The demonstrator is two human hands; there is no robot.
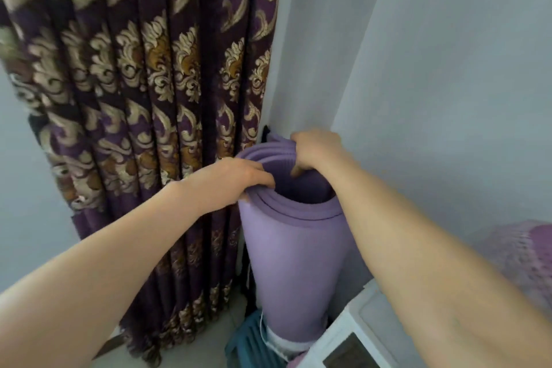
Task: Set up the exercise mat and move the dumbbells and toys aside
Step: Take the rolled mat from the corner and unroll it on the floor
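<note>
A rolled purple exercise mat [294, 260] stands upright in the corner between the curtain and the wall. My left hand [231, 181] grips the near left edge of its top rim, fingers curled over the layers. At the far right side of the rim my right hand [313, 151] is clamped on it, with the thumb inside the roll. No dumbbells or toys are in view.
A dark purple curtain [143, 92] with gold patterns hangs just left of the mat. Grey walls [448, 84] close the corner. At the mat's foot are a teal slatted item [254, 343] and a white box [352, 334]. Pink-purple fabric [525, 254] lies at right.
</note>
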